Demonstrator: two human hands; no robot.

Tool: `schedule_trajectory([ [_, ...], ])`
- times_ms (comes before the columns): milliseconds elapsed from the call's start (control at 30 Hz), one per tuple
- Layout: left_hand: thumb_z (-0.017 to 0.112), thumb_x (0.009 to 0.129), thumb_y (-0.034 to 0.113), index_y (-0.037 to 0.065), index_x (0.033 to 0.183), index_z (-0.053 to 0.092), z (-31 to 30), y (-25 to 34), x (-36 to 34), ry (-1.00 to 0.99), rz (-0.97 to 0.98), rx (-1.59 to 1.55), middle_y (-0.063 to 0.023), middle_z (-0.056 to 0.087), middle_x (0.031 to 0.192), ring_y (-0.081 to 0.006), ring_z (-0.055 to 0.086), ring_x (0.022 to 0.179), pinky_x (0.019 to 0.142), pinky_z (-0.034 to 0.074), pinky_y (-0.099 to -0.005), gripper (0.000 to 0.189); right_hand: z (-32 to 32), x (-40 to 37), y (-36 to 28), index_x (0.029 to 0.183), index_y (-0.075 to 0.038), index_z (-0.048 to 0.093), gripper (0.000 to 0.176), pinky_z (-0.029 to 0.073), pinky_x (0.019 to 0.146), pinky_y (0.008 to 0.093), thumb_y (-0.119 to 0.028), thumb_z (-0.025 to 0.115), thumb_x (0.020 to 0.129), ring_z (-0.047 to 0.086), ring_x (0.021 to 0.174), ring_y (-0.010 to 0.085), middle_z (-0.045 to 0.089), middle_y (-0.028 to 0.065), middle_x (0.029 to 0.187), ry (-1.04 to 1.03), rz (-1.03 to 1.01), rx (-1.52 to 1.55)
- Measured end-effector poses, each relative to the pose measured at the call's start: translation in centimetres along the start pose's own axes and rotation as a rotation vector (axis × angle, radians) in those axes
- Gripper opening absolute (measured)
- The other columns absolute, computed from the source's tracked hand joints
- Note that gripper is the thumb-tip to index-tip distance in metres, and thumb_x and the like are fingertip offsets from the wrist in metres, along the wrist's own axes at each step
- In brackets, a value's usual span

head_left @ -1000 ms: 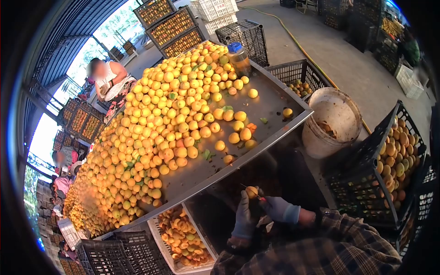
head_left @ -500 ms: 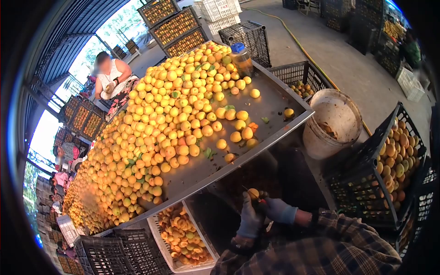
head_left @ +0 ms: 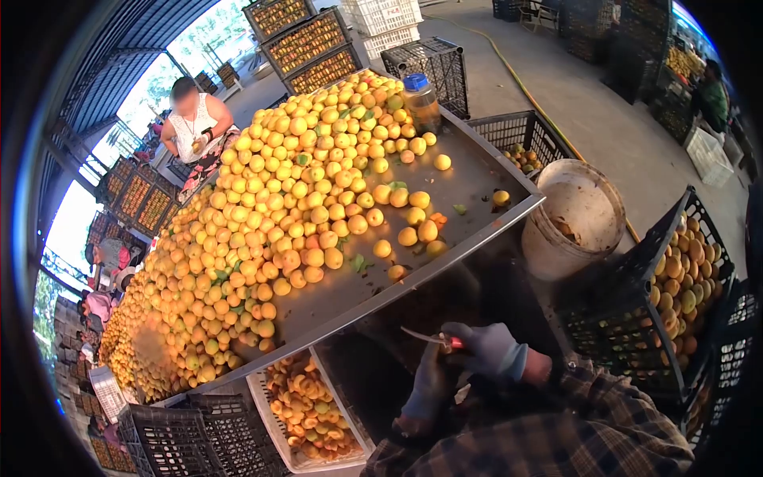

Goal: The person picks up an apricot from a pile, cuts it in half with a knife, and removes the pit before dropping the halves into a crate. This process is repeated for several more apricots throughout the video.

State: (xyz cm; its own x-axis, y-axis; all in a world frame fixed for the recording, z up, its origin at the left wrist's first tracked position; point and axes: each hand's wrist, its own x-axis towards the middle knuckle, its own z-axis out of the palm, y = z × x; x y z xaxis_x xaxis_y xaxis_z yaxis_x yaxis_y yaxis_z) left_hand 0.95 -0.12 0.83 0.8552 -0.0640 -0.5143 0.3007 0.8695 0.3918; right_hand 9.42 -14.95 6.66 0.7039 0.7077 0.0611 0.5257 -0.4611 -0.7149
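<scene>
Both of my hands wear blue-grey gloves and are close together below the metal table's near edge. In my right hand [head_left: 491,350] is a small knife [head_left: 453,343] with a red handle. Its thin curved blade points left, across the top of my left hand [head_left: 429,385]. The left fingers are closed just under the knife; whatever they hold is hidden. Beyond the hands, a big heap of yellow-orange apricots [head_left: 310,191] covers much of the metal table [head_left: 334,312]. To the left of my hands, a white crate [head_left: 350,411] contains cut apricot pieces [head_left: 310,409].
A dirty white bucket [head_left: 574,219] stands off the table's right corner. At right is a black crate of apricots [head_left: 690,270]; black crates [head_left: 203,437] sit lower left. A lidded jar [head_left: 421,103] rests on the table. Another person [head_left: 199,127] sits across the heap.
The apricot seen between my hands is no longer visible. My right hand has risen slightly and turned, so the curved blade now shows. The view has shifted a little.
</scene>
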Motion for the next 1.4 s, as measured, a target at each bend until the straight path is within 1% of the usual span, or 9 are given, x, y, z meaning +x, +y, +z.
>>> schedule_trajectory([
  [100,0.038,0.103,0.045,0.005,0.112,0.058,3.2,1.4,-3.5,0.032,0.215,0.587,-0.0098,0.064,0.102,-0.0187,0.063,0.088,0.076,0.053,-0.0303,0.045,0.4,0.3,0.9,0.125,-0.013,0.055,0.051,0.056,0.069,0.0394,-0.036,0.071,0.083,0.069,0.082,0.034,0.07,0.0135,0.097,-0.053,-0.118,-0.016],
  [200,0.035,0.104,0.046,0.005,0.112,0.058,3.8,2.0,-4.4,0.137,-0.062,0.453,-0.0088,0.064,0.094,-0.0172,0.063,0.08,0.07,0.052,-0.0278,0.048,0.2,0.6,0.4,0.128,-0.013,0.05,0.054,0.054,0.069,0.0408,-0.041,0.068,0.084,0.068,0.081,0.0323,0.07,0.0118,0.094,-0.216,-0.127,-0.077],
  [400,0.034,0.104,0.047,0.005,0.105,0.058,-1.4,-0.6,-1.6,0.044,-0.002,0.204,-0.0042,0.063,0.088,-0.0116,0.06,0.074,0.063,0.048,-0.0245,0.048,0.2,1.1,-0.8,0.12,-0.01,0.056,0.048,0.054,0.069,0.0404,-0.04,0.067,0.085,0.068,0.082,0.0331,0.069,0.0118,0.095,-0.322,-0.198,-0.074],
  [833,0.04,0.103,0.045,0.009,0.088,0.061,-2.7,-1.7,0.0,0.344,0.405,0.187,0.0004,0.059,0.075,-0.0121,0.058,0.069,0.063,0.047,-0.0296,0.045,7.2,0.9,-2.7,0.109,-0.003,0.063,0.03,0.055,0.07,0.0359,-0.022,0.07,0.087,0.07,0.08,0.0312,0.069,0.0186,0.091,0.132,0.195,0.36],
  [933,0.035,0.105,0.043,0.004,0.094,0.058,-5.0,-3.0,1.1,0.429,0.681,0.892,-0.003,0.062,0.083,-0.0119,0.06,0.074,0.063,0.047,-0.0275,0.045,8.1,1.1,-2.2,0.107,-0.002,0.062,0.036,0.055,0.069,0.0366,-0.031,0.069,0.089,0.07,0.076,0.0303,0.069,0.0178,0.087,0.207,0.279,0.479],
  [1100,0.032,0.106,0.038,0.002,0.106,0.058,-2.5,-1.1,0.4,0.232,0.428,0.193,-0.0078,0.065,0.096,-0.0182,0.062,0.083,0.074,0.051,-0.0312,0.044,7.6,1.2,-0.4,0.112,-0.002,0.062,0.042,0.051,0.059,0.0295,-0.04,0.063,0.094,0.064,0.062,0.0175,0.067,0.0064,0.078,0.321,0.129,0.705],
  [1167,0.035,0.104,0.04,0.002,0.107,0.059,0.4,-0.2,-1.2,0.172,0.511,0.338,-0.0077,0.066,0.095,-0.0186,0.063,0.086,0.077,0.051,-0.0312,0.045,4.8,0.9,-0.3,0.117,-0.006,0.063,0.036,0.042,0.051,0.0206,-0.036,0.058,0.097,0.05,0.056,0.0045,0.059,-0.0036,0.074,0.044,0.559,1.38],
  [1267,0.039,0.103,0.043,0.001,0.114,0.057,1.6,1.0,-1.6,0.075,0.409,0.156,-0.0094,0.065,0.099,-0.0209,0.064,0.091,0.084,0.051,-0.0327,0.047,2.4,-0.4,-2.0,0.124,-0.01,0.061,0.036,0.032,0.047,0.016,-0.035,0.056,0.099,0.04,0.05,0.0016,0.053,-0.0065,0.071,-0.05,0.378,1.342],
  [1400,0.038,0.102,0.046,0.0,0.128,0.052,0.0,1.3,-0.8,-0.106,0.174,-0.123,-0.0133,0.064,0.109,-0.0237,0.064,0.095,0.092,0.051,-0.0368,0.055,4.2,-0.8,-1.7,0.133,-0.005,0.055,0.043,0.051,0.057,0.0226,-0.029,0.059,0.098,0.059,0.059,0.008,0.065,-0.0013,0.089,-0.138,0.068,0.786],
])
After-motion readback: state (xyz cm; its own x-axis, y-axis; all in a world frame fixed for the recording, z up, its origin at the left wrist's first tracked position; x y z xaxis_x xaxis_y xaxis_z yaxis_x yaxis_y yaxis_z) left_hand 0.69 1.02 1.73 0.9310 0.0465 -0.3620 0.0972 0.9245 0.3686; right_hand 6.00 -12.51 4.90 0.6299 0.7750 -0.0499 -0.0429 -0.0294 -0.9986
